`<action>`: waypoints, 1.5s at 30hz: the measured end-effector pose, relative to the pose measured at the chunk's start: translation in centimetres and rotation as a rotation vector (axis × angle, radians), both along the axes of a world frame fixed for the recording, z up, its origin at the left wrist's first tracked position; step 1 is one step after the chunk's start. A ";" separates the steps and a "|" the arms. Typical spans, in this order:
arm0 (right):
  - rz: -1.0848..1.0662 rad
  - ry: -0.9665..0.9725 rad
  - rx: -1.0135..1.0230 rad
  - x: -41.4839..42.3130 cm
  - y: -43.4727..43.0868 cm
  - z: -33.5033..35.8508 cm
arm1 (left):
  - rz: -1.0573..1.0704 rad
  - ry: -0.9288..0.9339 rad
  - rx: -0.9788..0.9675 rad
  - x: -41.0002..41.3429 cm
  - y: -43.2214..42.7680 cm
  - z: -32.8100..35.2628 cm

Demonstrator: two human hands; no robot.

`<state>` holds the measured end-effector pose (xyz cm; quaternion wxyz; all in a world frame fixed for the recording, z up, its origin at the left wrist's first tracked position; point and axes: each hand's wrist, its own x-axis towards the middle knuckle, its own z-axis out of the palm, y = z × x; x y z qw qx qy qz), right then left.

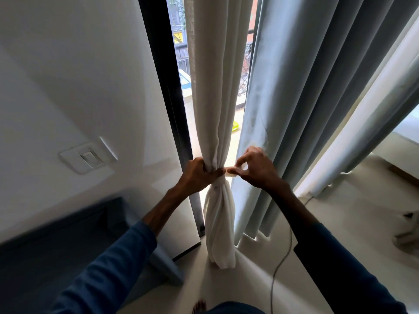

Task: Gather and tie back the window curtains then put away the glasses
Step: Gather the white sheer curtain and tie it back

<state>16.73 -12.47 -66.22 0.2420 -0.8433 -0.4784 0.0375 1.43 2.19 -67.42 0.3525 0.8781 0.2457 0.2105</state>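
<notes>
Gripping the white curtain at its gathered waist, our left hand curls tight round soft, deeply folded cloth that twists into a rope-like bundle below the fist. Just beside it, our right hand pinches a pale strip, perhaps a tie, whose far end is hidden behind the cloth. Smooth grey-blue drapes hang beyond the right hand. Both forearms reach forward, bare below blue sleeves.
</notes>
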 end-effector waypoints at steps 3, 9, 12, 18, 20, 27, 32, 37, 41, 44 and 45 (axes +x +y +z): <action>0.043 -0.041 0.042 0.1 -0.6 -0.6 | 0.077 -0.031 0.002 0.4 -0.2 -0.3; 0.063 0.476 0.122 -2.5 -2.8 -1.6 | 0.161 -0.109 0.042 0.7 -0.8 -0.3; 0.003 0.697 0.248 -4.8 -3.4 -1.9 | 0.246 0.019 0.115 0.7 -0.3 -0.1; 0.025 0.242 0.209 -7.2 -2.9 -4.2 | 0.069 0.084 -0.400 1.7 0.8 0.1; -0.024 0.118 0.171 -7.5 -3.0 -4.9 | 0.040 0.060 -0.669 2.1 0.9 0.6; -0.107 0.311 0.230 -8.4 -2.7 -4.2 | 0.042 0.091 -0.630 1.9 0.7 1.4; 0.027 0.709 0.588 -7.1 -1.3 0.0 | 0.078 0.057 -0.486 1.7 0.7 1.0; -0.013 0.730 0.704 -5.0 0.2 1.1 | -0.042 0.126 -0.472 1.7 0.4 1.3; 0.067 0.315 0.603 -4.4 0.5 0.6 | -0.070 0.159 -0.423 1.8 0.5 1.6; 0.147 0.048 0.469 -4.1 0.5 -0.2 | -0.085 0.156 -0.476 1.5 0.7 1.9; 0.131 0.003 0.416 -4.1 0.4 -0.5 | -0.088 0.157 -0.477 1.5 0.8 1.9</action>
